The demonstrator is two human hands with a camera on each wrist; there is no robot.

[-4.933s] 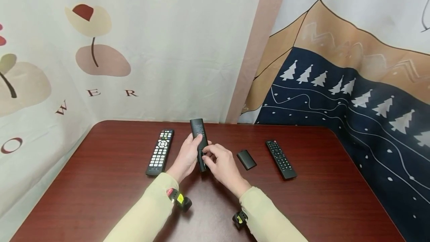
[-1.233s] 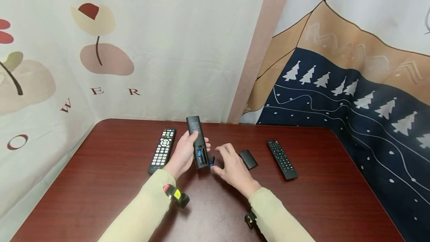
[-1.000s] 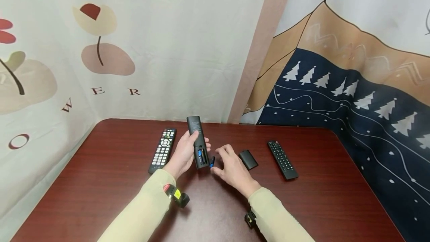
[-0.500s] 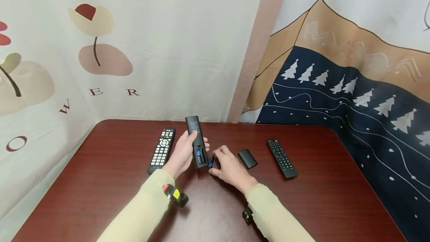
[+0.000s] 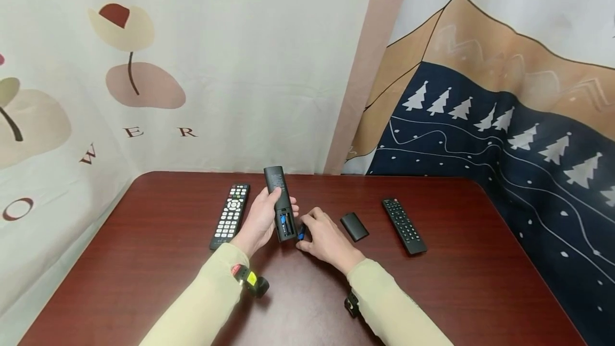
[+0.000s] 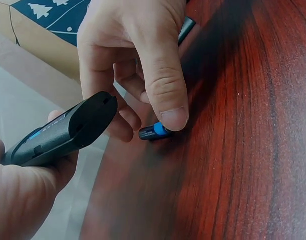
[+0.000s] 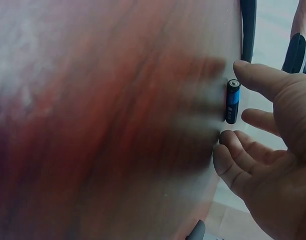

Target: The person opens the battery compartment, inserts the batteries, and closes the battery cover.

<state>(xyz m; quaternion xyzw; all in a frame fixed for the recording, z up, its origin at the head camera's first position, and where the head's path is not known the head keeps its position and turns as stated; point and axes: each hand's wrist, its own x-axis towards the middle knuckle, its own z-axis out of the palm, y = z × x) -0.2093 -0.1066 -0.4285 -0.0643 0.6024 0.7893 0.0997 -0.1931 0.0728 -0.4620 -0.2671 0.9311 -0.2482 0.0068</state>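
My left hand point(image 5: 259, 220) grips a black remote control point(image 5: 275, 180), its back turned up and the battery compartment uncovered. One blue-and-black battery shows inside the compartment, beside a vacant slot. A second battery point(image 7: 233, 101), black with a blue band, lies on the table point(image 7: 117, 110) just right of the remote's lower end. My right hand point(image 5: 329, 239) is spread low around this loose battery, thumb on the near side and fingers on the far side. In the right wrist view a gap shows between the fingertips point(image 7: 241, 67) and the battery.
The black battery cover point(image 5: 354, 227) lies right of my right hand. Beyond it is a black remote point(image 5: 403, 227) with its buttons up. Another remote with white buttons point(image 5: 230, 217) lies left of my left hand. A printed curtain point(image 5: 240, 68) hangs behind the table's far edge.
Earlier my right fingers were at the remote's compartment; since then a battery has come out onto the table. My right hand has moved slightly left, its thumb and fingers closer around that battery.
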